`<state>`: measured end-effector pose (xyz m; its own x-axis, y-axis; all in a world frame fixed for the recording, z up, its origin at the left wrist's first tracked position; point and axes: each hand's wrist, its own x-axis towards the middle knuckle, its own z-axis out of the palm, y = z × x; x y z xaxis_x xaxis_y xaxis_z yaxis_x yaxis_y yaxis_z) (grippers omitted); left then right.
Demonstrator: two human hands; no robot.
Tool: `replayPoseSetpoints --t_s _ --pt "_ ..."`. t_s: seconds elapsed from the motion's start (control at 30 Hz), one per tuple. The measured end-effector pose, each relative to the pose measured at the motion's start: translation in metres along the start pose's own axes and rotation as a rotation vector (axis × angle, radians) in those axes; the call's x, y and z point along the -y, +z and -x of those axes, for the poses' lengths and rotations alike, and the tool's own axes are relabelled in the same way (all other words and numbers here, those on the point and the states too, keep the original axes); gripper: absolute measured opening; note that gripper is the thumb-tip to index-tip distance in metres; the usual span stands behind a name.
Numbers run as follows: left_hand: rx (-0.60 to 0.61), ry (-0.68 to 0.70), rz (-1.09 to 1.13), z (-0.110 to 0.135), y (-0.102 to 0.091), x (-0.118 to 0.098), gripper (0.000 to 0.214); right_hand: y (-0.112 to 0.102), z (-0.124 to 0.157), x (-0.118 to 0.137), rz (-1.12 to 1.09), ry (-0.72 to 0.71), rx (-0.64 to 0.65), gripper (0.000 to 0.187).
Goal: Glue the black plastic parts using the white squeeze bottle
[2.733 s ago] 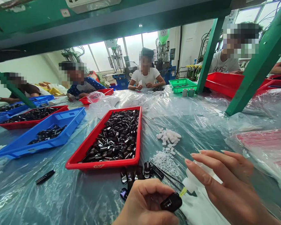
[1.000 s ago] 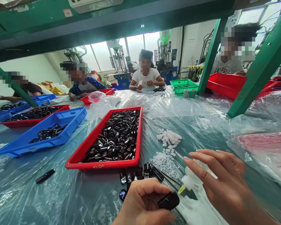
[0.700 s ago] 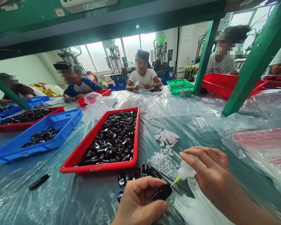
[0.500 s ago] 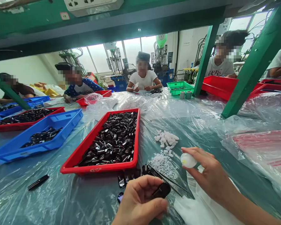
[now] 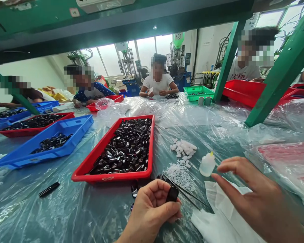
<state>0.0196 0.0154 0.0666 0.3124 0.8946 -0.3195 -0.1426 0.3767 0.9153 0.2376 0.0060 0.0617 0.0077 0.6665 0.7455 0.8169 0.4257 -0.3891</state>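
My left hand (image 5: 153,207) is closed round a small glossy black plastic part (image 5: 172,194) near the table's front edge. My right hand (image 5: 258,199) hovers open above a white cloth (image 5: 223,216), fingers spread, holding nothing. Just left of its fingertips a small white squeeze bottle (image 5: 207,164) with a yellow tip stands upright on the plastic sheet. Several loose black parts (image 5: 134,191) lie in front of the red tray (image 5: 86,168), which is full of the same parts. Thin black tweezers (image 5: 184,195) lie between my hands.
Small white pieces lie in two heaps (image 5: 182,148) right of the red tray. A blue tray (image 5: 73,130) and another red tray (image 5: 63,116) sit to the left. A black stick (image 5: 49,189) lies front left. Green frame legs (image 5: 276,72) stand right. Other people sit across the table.
My right hand turned the squeeze bottle away from the black part, stood it upright on the table and let go. My left hand drew the black part closer into its fingers.
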Motion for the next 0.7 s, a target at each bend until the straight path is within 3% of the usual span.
replayPoseSetpoints --t_s 0.07,0.13,0.2,0.37,0.53,0.63,0.7 --pt "-0.010 -0.003 -0.018 0.000 0.002 0.000 0.030 0.005 0.009 0.015 -0.144 -0.150 0.155 0.011" --pt "-0.002 -0.006 -0.024 -0.001 0.003 0.001 0.030 0.018 0.024 0.023 -0.158 -0.188 0.345 0.013" --pt "-0.002 -0.013 -0.024 -0.001 0.005 0.002 0.032 0.034 0.042 0.023 -0.094 -0.184 0.419 0.010" --pt "-0.005 -0.014 -0.026 -0.001 0.006 0.002 0.033 0.054 0.061 0.018 -0.110 -0.244 0.400 0.023" --pt "0.033 -0.054 -0.033 -0.001 0.005 0.005 0.034 0.038 0.040 0.022 -0.176 -0.166 0.391 0.017" --pt "0.100 -0.058 -0.055 0.000 0.007 0.011 0.031 0.025 0.026 0.027 -0.328 -0.023 0.300 0.011" --pt "0.137 -0.072 -0.064 0.001 0.009 0.014 0.029 0.021 0.021 0.030 -0.390 -0.009 0.260 0.010"
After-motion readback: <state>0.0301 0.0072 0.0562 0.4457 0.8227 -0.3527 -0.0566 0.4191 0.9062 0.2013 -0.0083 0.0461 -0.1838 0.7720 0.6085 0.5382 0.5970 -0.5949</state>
